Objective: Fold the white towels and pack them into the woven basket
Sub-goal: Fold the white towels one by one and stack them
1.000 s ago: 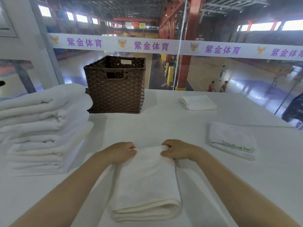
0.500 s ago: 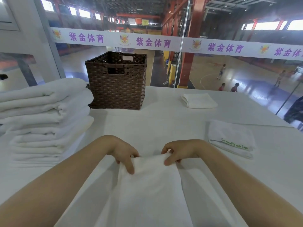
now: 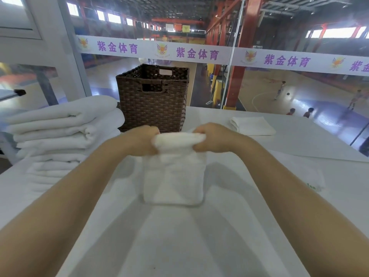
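A folded white towel [image 3: 173,172] hangs above the table, held up by its top edge. My left hand [image 3: 141,139] grips the top left corner and my right hand [image 3: 213,139] grips the top right corner. The brown woven basket [image 3: 153,104] stands upright just beyond my hands, at the back of the table. Its inside is not visible.
A tall stack of folded white towels [image 3: 63,136] lies at the left, beside the basket. A small folded towel [image 3: 252,125] sits at the back right, and a towel with green lettering [image 3: 311,176] lies under my right forearm. The white table [image 3: 199,236] ends at a glass wall.
Both hands have lifted the folded towel off the table and carried it forward toward the basket. One second ago it lay flat with my hands at its far edge.
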{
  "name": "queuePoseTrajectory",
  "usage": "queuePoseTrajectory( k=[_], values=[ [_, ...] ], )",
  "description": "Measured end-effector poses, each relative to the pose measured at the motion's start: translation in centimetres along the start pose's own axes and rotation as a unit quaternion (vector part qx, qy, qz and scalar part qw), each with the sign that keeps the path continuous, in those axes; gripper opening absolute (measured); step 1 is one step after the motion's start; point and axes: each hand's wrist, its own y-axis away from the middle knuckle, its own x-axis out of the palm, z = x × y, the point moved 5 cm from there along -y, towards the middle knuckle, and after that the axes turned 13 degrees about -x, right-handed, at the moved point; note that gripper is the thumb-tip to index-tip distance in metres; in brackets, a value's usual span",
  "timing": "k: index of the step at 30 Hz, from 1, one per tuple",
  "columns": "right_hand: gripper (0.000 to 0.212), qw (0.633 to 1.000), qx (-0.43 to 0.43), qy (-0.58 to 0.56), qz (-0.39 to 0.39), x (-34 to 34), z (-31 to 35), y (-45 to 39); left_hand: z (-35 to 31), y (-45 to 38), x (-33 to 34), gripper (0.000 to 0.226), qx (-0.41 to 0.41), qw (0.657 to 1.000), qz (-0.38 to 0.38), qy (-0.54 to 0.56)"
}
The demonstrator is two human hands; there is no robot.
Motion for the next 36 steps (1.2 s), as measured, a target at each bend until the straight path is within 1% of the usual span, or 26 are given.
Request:
queuePoseTrajectory(
  k=[2, 3, 4, 5, 6, 8, 9, 11, 13, 16, 18, 20, 21, 24, 25, 29, 32, 34, 36],
  values=[
    [0.034, 0.995, -0.029, 0.041, -0.087, -0.2, 0.9, -0.6, 1.4, -0.3, -1.2, 0.031, -0.015, 0.991, -0.114, 0.067],
    [0.039, 0.988, -0.041, 0.074, -0.132, 0.1, 1.2, -0.8, 2.0, 0.0, -1.2, 0.031, -0.012, 0.980, -0.184, 0.079],
    [0.043, 0.978, -0.055, 0.110, -0.170, 0.9, 1.4, -0.7, 2.5, 0.6, -0.7, 0.030, 0.000, 0.964, -0.254, 0.073],
    [0.047, 0.969, -0.069, 0.140, -0.191, 2.3, 1.3, -0.6, 2.7, 1.3, 0.3, 0.031, 0.020, 0.951, -0.305, 0.051],
    [0.050, 0.966, -0.077, 0.161, -0.187, 4.2, 1.2, -0.5, 3.1, 2.0, 2.0, 0.033, 0.036, 0.945, -0.325, 0.021],
    [0.056, 0.973, -0.080, 0.182, -0.118, 9.2, 0.4, 0.2, 4.5, 3.1, 6.7, 0.040, 0.057, 0.947, -0.315, -0.023],
    [0.057, 0.978, -0.083, 0.176, -0.081, 12.0, -0.1, 0.7, 5.5, 3.6, 9.3, 0.043, 0.062, 0.954, -0.292, -0.031],
    [0.058, 0.986, -0.093, 0.131, -0.045, 16.2, -0.9, 2.0, 7.5, 4.4, 12.8, 0.043, 0.037, 0.972, -0.232, 0.001],
    [0.059, 0.990, -0.091, 0.089, -0.062, 17.9, -1.4, 2.5, 8.6, 4.5, 13.7, 0.042, -0.001, 0.978, -0.204, 0.041],
    [0.054, 0.988, -0.093, 0.085, -0.090, 18.4, -1.0, 2.0, 9.2, 4.3, 13.5, 0.045, -0.049, 0.983, -0.143, 0.102],
    [0.054, 0.986, -0.098, 0.087, -0.099, 18.7, -0.4, 1.7, 9.6, 4.2, 13.7, 0.051, -0.055, 0.987, -0.092, 0.119],
    [0.055, 0.987, -0.097, 0.081, -0.098, 19.0, 0.0, 1.4, 9.9, 4.5, 13.7, 0.056, -0.059, 0.987, -0.072, 0.132],
    [0.056, 0.987, -0.098, 0.080, -0.099, 19.1, 0.1, 1.2, 10.0, 4.8, 13.6, 0.058, -0.063, 0.986, -0.081, 0.129],
    [0.058, 0.987, -0.094, 0.086, -0.098, 19.2, 0.7, 0.2, 10.1, 6.0, 13.9, 0.057, -0.041, 0.982, -0.181, 0.020],
    [0.060, 0.988, -0.089, 0.086, -0.095, 19.3, 0.9, -0.2, 10.2, 6.4, 14.3, 0.054, -0.036, 0.980, -0.194, -0.001],
    [0.067, 0.992, -0.059, 0.085, -0.075, 20.4, 1.5, -0.4, 10.9, 6.6, 15.3, 0.049, -0.069, 0.977, -0.202, 0.027],
    [0.070, 0.994, -0.057, 0.054, -0.077, 20.9, 1.3, 0.2, 11.0, 6.7, 15.4, 0.045, -0.073, 0.973, -0.207, 0.067],
    [0.069, 0.994, -0.074, 0.016, -0.085, 20.6, 1.2, 0.6, 11.0, 6.8, 15.4, 0.045, -0.073, 0.973, -0.205, 0.075],
    [0.068, 0.991, -0.075, -0.045, -0.099, 20.0, 1.1, 1.2, 10.9, 6.8, 15.4, 0.047, -0.080, 0.974, -0.200, 0.076]
  ],
)
